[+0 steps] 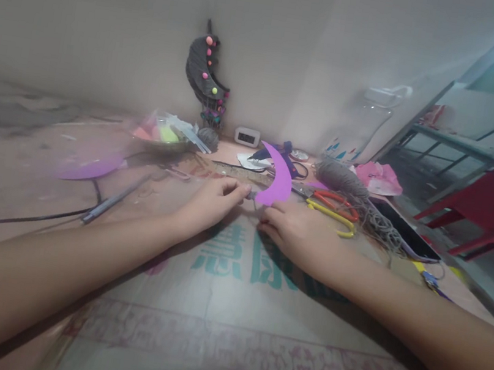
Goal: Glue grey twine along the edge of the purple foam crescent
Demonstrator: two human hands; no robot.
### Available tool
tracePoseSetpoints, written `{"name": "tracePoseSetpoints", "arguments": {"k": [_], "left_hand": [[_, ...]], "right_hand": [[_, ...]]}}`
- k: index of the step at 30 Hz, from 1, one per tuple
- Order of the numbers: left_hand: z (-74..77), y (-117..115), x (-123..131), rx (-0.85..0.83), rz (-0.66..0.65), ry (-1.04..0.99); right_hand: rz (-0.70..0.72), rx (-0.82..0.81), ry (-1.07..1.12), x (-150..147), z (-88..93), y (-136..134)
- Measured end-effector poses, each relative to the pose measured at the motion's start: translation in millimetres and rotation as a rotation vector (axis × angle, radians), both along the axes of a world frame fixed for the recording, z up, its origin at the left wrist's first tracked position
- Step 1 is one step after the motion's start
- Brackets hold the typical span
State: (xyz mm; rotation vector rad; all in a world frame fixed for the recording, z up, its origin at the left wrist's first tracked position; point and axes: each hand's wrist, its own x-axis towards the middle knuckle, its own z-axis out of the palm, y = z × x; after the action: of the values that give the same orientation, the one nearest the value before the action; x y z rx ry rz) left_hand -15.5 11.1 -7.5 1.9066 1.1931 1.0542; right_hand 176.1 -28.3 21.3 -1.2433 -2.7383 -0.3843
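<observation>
A purple crescent-shaped cutout [281, 178] stands up between my hands, its lower tip at my right hand [291, 226]. The fingers of that hand are closed on the cutout near this tip. My left hand [219, 198] is closed in a pinch just to the left. Grey yarn [253, 196] shows at its fingertips, beside the lower end of the crescent. How far the yarn is wound round the tip is too small to tell. Behind my right hand lie scissors with orange handles [337, 203] and a yellow-handled tool [330, 216].
A grey yarn bundle [343, 178] and a phone [402, 230] lie to the right. A glue gun [279, 153], a small clock [247, 137] and a bowl [160, 142] stand at the back. Against the wall is a grey crescent decoration [201, 70]. A clear bottle [360, 125] stands back right.
</observation>
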Motion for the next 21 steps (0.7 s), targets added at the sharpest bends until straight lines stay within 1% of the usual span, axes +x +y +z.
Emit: {"name": "tracePoseSetpoints", "arguments": {"k": [3, 5, 9, 12, 14, 15, 16, 19, 20, 21], "left_hand": [[-0.1, -1.5, -0.7, -0.004, -0.020, 0.018], [0.5, -3.3, -0.8, -0.001, -0.044, 0.043], [1.0, -6.2, -0.4, 0.027, -0.121, 0.096], [1.0, -7.1, 0.2, 0.027, -0.146, 0.126], [1.4, -7.4, 0.5, 0.024, -0.146, 0.146], [1.7, -7.6, 0.6, 0.027, -0.142, 0.154], [2.1, -7.8, 0.7, 0.030, -0.139, 0.162], [3.3, -8.8, 0.9, 0.038, -0.121, 0.182], [3.5, -9.0, 0.8, 0.038, -0.116, 0.186], [3.6, -9.2, 0.7, 0.038, -0.113, 0.189]], "right_hand": [[0.063, -0.051, 0.101, 0.1, -5.5, 0.0], [0.036, -0.117, 0.190, -0.4, -5.0, -2.2], [-0.067, -0.260, 0.391, 0.3, 9.0, -3.6], [-0.087, -0.293, 0.497, 3.4, 22.7, 1.8], [-0.108, -0.333, 0.549, 5.7, 28.4, 7.0], [-0.122, -0.388, 0.585, 6.5, 29.9, 9.6], [-0.133, -0.477, 0.631, 7.0, 30.6, 11.8], [-0.146, -0.796, 0.803, 6.7, 29.3, 16.1], [-0.145, -0.862, 0.851, 6.3, 28.7, 16.7], [-0.144, -0.894, 0.890, 5.9, 28.4, 16.9]]}}
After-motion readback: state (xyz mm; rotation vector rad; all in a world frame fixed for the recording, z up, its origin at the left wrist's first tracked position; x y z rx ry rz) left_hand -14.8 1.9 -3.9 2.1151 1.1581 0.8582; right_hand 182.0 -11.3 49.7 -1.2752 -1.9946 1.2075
